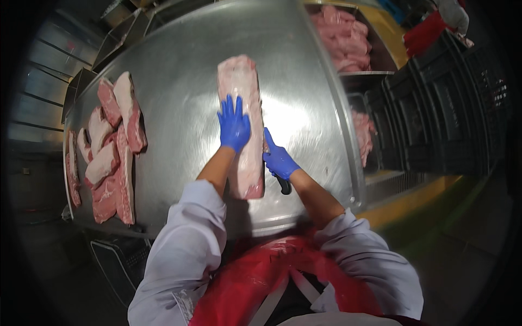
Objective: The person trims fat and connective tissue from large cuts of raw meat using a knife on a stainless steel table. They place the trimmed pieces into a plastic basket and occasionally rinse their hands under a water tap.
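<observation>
The long meat slab (246, 174) lay lengthwise near the middle of the metal table (179, 81), pale side uppermost, with its near end toward the operator. The left hand (234, 127), in a blue glove, was placed palm down on the slab; its fingers were extended and slightly spread, pointed toward the far end, and were not closed around anything. The right hand (279, 161), also gloved in blue, was positioned at the right edge of the slab. Its index finger was extended along that edge, while the remaining fingers were curled around a black-handled tool (285, 186), the handle end of which projected below the hand; the working end could not be clearly made out. Both grey-white sleeves (190, 233) were rolled back from the forearms, and a red apron (272, 277) covered the operator's front. A group of cut meat pieces (102, 165) rested at the left side of the table, well apart from the slab. Beyond the table's right edge, a metal bin (375, 72) held a heap of pink meat (340, 38), and dark crates (429, 98) stood to the right.
</observation>
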Motion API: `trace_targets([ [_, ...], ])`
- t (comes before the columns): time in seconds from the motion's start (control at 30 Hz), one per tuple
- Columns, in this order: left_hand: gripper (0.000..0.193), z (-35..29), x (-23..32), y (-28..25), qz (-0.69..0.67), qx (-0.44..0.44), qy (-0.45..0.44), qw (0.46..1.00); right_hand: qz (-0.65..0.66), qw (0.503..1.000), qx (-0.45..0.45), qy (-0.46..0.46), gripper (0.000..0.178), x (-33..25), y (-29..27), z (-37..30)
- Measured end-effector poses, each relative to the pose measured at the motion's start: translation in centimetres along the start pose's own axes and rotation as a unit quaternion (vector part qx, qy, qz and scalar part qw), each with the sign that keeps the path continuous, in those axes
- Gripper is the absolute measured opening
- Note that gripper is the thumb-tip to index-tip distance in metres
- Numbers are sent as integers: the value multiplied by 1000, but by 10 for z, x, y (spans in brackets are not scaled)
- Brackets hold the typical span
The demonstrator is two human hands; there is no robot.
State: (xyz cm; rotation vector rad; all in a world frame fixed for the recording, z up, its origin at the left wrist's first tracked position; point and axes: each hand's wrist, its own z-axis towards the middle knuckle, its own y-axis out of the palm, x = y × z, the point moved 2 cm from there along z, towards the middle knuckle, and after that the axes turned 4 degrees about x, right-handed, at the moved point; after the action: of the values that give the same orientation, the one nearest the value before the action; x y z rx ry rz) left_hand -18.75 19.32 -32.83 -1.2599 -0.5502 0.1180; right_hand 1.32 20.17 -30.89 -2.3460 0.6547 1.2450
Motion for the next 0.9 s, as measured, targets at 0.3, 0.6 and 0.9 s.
trace_targets([
  [0.3, 70, -24, 3, -6, -11, -58, -29, 998, 23, 999, -44, 20, 83, 59, 84, -197],
  [0.6, 108, 20, 38, -27, 90, -156, -180, 967, -21, 987, 125, 101, 85, 87, -64, -322],
  [0.9, 50, 0, -54, -58, -673, -267, -279, 631, 178, 957, 217, 76, 89, 91, -112, -290],
])
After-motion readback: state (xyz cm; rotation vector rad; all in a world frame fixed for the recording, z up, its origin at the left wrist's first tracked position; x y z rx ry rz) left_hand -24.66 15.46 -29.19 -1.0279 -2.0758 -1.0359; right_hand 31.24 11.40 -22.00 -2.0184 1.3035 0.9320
